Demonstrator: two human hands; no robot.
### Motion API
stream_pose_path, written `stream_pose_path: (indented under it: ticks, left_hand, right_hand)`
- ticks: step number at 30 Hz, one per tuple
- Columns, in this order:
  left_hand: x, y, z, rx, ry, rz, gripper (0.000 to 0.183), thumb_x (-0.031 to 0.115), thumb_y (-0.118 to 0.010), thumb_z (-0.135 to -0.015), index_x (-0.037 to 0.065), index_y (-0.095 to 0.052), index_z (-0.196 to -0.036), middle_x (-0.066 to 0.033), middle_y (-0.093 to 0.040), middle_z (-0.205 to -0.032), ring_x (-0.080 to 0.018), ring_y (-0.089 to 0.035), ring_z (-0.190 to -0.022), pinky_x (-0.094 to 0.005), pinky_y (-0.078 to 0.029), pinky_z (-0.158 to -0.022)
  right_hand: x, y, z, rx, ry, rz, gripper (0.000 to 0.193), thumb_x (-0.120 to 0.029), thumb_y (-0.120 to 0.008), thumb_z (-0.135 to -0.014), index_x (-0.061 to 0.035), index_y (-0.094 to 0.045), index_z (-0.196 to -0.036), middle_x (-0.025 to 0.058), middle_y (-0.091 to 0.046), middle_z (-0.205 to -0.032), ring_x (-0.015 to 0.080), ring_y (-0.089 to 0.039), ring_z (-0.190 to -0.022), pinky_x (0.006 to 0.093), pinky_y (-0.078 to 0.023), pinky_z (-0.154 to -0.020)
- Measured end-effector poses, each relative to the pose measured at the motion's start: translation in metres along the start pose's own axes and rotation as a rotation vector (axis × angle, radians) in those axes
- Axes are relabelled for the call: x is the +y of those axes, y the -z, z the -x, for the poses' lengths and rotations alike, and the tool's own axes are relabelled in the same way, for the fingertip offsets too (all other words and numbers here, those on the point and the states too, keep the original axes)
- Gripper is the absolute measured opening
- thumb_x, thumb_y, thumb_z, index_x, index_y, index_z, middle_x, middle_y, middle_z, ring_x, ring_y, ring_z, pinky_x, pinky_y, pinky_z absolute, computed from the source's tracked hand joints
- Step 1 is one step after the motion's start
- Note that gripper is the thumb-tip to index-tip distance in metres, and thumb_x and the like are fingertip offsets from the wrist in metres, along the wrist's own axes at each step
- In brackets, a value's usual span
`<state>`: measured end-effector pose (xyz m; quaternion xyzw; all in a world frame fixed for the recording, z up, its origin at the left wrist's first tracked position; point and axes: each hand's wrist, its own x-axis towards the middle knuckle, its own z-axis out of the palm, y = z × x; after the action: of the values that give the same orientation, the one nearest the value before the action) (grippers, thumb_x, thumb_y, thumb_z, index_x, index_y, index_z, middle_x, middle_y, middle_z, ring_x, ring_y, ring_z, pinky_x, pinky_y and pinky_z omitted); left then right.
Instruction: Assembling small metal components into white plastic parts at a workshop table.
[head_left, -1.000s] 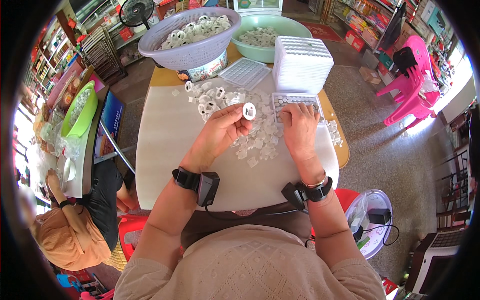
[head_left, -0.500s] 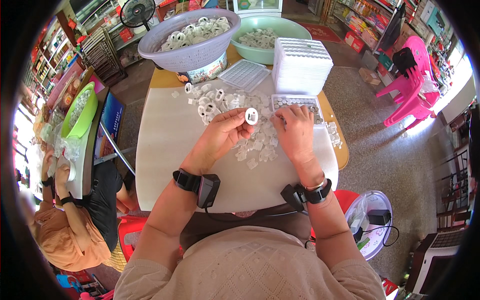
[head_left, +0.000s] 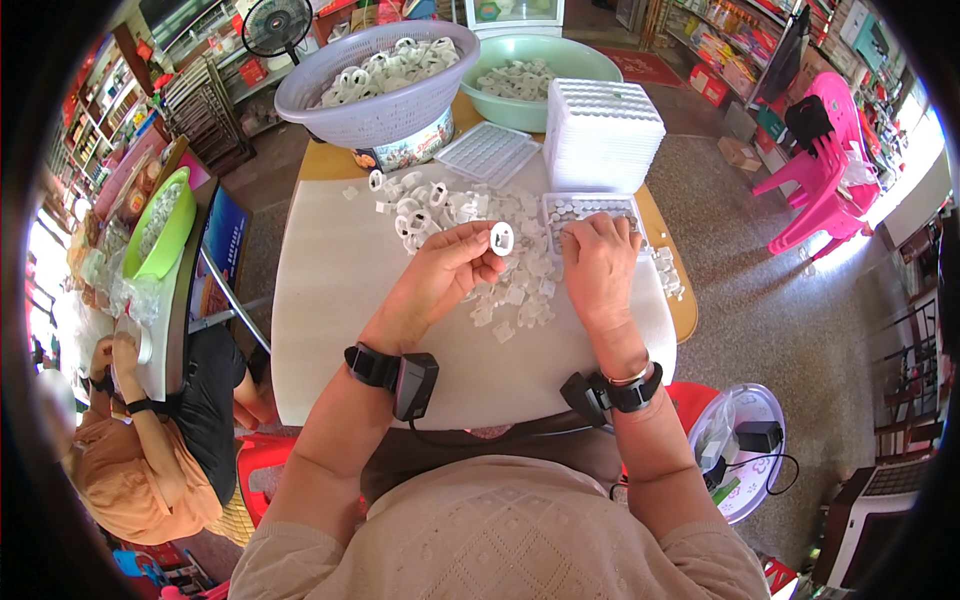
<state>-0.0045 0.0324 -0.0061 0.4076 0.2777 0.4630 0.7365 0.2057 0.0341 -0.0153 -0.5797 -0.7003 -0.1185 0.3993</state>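
Between the thumb and fingers of my left hand (head_left: 448, 268) is a white round plastic part (head_left: 502, 239) with a dark slot in its face. My right hand (head_left: 603, 262) hangs at the near edge of a clear tray (head_left: 640, 225) of small round silvery pieces (head_left: 590, 209). Its fingers are bent and drawn together; their tips are partly hidden, and I cannot make out whether they hold a piece. Behind my left hand lies a heap of white ring-shaped parts (head_left: 415, 215). Flat, translucent white pieces (head_left: 515, 290) are scattered between my hands.
A tall stack of white trays (head_left: 605, 140) stands behind the silvery pieces, beside an unfilled clear tray (head_left: 488, 153). A lilac basket (head_left: 375, 105) and a green basin (head_left: 540, 105) hold more white parts. A co-worker (head_left: 150, 440) sits at the left table.
My right hand has shifted slightly right, uncovering more of the silvery pieces. My left hand keeps hold of the white round part and has barely moved.
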Motion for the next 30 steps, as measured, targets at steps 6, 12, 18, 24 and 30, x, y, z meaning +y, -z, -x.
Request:
stream_pose_path:
  ticks: [6,12,18,24,30]
  left_hand:
    - [-0.001,0.001,-0.001,-0.003,0.006,0.005,0.031,0.015,-0.052,-0.096,-0.003,-0.055,-0.12,-0.0062,-0.063,-0.096,-0.0129,-0.061,-0.082,-0.0256,-0.05,-0.073]
    - [0.0,0.003,-0.001,-0.001,0.002,0.001,0.031,0.015,-0.052,-0.096,-0.004,-0.055,-0.121,-0.0063,-0.063,-0.097,-0.013,-0.061,-0.082,-0.0257,-0.05,-0.073]
    - [0.003,-0.001,0.001,0.006,0.008,-0.012,0.03,0.015,-0.051,-0.096,-0.003,-0.056,-0.119,-0.0055,-0.063,-0.096,-0.0125,-0.059,-0.081,-0.0258,-0.048,-0.073]
    - [0.001,0.002,0.0,-0.006,0.033,0.008,0.031,0.014,-0.05,-0.096,-0.005,-0.055,-0.121,-0.0065,-0.063,-0.097,-0.0129,-0.06,-0.082,-0.0258,-0.049,-0.073]
    - [0.003,-0.004,0.002,-0.014,0.048,0.05,0.03,0.013,-0.05,-0.097,-0.004,-0.055,-0.121,-0.0074,-0.063,-0.099,-0.0138,-0.059,-0.084,-0.0257,-0.049,-0.074]
  right_hand:
    - [0.002,-0.001,0.0,-0.028,0.0,-0.017,0.005,-0.014,-0.066,-0.077,-0.009,-0.064,-0.076,0.0062,-0.058,-0.081,0.0274,-0.052,-0.083,0.041,-0.037,-0.076]
    - [-0.001,0.007,0.001,-0.009,-0.047,0.067,0.007,-0.014,-0.066,-0.077,-0.0086,-0.063,-0.073,0.0069,-0.058,-0.077,0.0273,-0.053,-0.08,0.0412,-0.036,-0.074]
    - [-0.001,0.012,0.002,-0.038,0.017,-0.019,0.003,-0.01,-0.064,-0.076,-0.0089,-0.065,-0.073,0.0053,-0.06,-0.077,0.026,-0.054,-0.08,0.0407,-0.034,-0.075]
    - [0.0,0.015,0.003,-0.035,0.003,-0.051,0.004,-0.011,-0.068,-0.074,-0.0098,-0.065,-0.075,0.0051,-0.06,-0.076,0.0259,-0.054,-0.079,0.041,-0.034,-0.075]
    - [0.004,0.014,0.003,-0.089,-0.042,0.021,0.011,-0.016,-0.07,-0.076,-0.0093,-0.062,-0.079,0.005,-0.06,-0.077,0.0256,-0.053,-0.079,0.0419,-0.035,-0.074]
